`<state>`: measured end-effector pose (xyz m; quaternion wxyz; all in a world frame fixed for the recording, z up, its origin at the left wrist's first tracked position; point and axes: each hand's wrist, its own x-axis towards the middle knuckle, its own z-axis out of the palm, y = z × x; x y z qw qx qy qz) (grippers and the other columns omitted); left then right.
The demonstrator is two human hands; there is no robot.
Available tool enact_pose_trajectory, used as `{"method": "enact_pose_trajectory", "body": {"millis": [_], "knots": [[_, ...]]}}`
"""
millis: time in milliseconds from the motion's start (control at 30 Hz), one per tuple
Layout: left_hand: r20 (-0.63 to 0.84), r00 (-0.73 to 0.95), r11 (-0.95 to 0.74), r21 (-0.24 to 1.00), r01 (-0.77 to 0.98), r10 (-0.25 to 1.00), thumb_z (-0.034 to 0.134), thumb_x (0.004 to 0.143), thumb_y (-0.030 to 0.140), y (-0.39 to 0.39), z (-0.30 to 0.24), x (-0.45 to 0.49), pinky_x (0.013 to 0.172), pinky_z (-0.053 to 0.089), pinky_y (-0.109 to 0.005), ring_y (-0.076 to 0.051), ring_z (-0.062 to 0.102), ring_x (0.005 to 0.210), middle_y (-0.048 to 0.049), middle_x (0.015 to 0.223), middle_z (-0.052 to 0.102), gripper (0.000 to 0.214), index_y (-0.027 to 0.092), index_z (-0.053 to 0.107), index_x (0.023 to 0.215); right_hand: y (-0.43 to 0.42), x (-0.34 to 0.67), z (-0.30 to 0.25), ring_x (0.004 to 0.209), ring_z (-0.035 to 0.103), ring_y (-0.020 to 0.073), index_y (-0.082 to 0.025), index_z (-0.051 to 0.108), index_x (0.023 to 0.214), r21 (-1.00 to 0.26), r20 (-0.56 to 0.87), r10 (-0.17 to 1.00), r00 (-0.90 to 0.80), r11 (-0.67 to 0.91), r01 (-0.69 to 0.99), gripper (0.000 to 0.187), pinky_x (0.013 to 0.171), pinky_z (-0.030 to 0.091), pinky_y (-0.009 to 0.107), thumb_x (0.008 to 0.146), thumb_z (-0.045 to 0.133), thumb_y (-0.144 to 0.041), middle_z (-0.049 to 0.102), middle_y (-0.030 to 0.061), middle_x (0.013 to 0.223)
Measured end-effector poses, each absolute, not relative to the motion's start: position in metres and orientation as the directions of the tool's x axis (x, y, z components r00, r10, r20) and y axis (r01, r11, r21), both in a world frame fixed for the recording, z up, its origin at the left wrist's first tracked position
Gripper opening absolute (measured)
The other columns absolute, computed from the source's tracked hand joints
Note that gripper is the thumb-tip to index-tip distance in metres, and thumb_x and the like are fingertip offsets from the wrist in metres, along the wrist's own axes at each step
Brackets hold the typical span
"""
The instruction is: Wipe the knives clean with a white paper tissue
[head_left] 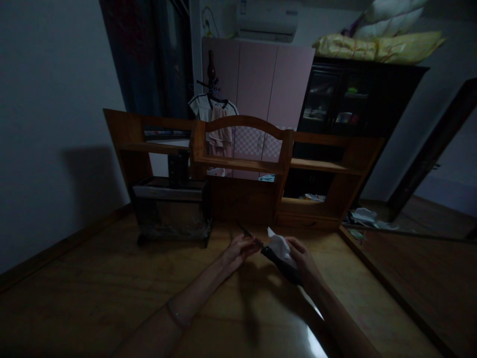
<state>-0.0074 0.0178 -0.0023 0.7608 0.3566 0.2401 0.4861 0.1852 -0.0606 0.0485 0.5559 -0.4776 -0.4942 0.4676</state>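
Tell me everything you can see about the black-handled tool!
The black-handled tool has a thick handle, maybe plastic or rubber, and a thin, dark part at the other end. It slants, handle toward the picture's bottom right, and seems held above the wooden surface. The left hand pinches the thin part; the right hand is at the handle end, with a crumpled white sheet against the handle. It's too dark to tell what kind of tool this is.

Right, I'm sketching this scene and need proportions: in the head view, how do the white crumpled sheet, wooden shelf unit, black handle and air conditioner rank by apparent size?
1. Wooden shelf unit
2. Air conditioner
3. White crumpled sheet and black handle: too alike to rank, and partly overlapping.
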Motion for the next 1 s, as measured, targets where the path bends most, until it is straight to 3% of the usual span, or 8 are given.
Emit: {"method": "enact_pose_trajectory", "body": {"millis": [233, 533, 867, 1000], "knots": [[0.036, 0.427, 0.258, 0.751, -0.609, 0.904, 0.075, 0.070, 0.021, 0.017, -0.002, -0.007, 0.082, 0.050, -0.027, -0.016, 0.065, 0.081, -0.0079, 0.084, 0.067, 0.022, 0.010, 0.062, 0.083, -0.062, 0.180, 0.054, 0.068, 0.055, 0.0176, -0.018, 0.068, 0.083, -0.994, 0.079, 0.993, 0.091, 0.085, -0.066, 0.031, 0.058, 0.038, 0.025, 0.069, 0.068, -0.045, 0.065, 0.0040, 0.079], [0.163, 0.512, 0.280, 0.681, -0.677, 0.843, 0.068, 0.076, 0.012, 0.009, 0.006, -0.007, 0.095, 0.045, -0.036, -0.021, 0.063, 0.097, -0.0106, 0.097, 0.066, 0.020, 0.010, 0.057, 0.093, -0.053, 0.192, 0.040, 0.081, 0.058, 0.0201, -0.022, 0.068, 0.089, -0.995, 0.095, 0.995, 0.031, 0.096, -0.042, 0.027, 0.069, 0.041, 0.027, 0.074, 0.065, -0.044, 0.067, 0.0027, 0.090], [0.158, 0.512, 0.292, 0.666, -0.687, 0.844, 0.067, 0.076, 0.010, 0.013, 0.000, -0.008, 0.097, 0.045, -0.039, -0.024, 0.062, 0.101, -0.0120, 0.101, 0.064, 0.021, 0.009, 0.057, 0.094, -0.053, 0.189, 0.041, 0.078, 0.059, 0.0204, -0.021, 0.068, 0.087, -0.996, 0.075, 0.997, -0.007, 0.074, -0.055, 0.031, 0.070, 0.041, 0.029, 0.072, 0.067, -0.048, 0.067, 0.0028, 0.086], [0.152, 0.513, 0.285, 0.683, -0.672, 0.845, 0.068, 0.076, 0.013, 0.013, -0.001, -0.008, 0.097, 0.045, -0.040, -0.024, 0.061, 0.101, -0.0109, 0.102, 0.063, 0.021, 0.010, 0.057, 0.094, -0.057, 0.186, 0.045, 0.080, 0.059, 0.0192, -0.020, 0.069, 0.091, -0.996, 0.075, 0.991, -0.111, 0.069, -0.058, 0.031, 0.073, 0.042, 0.029, 0.074, 0.066, -0.046, 0.067, 0.0028, 0.088]]}}
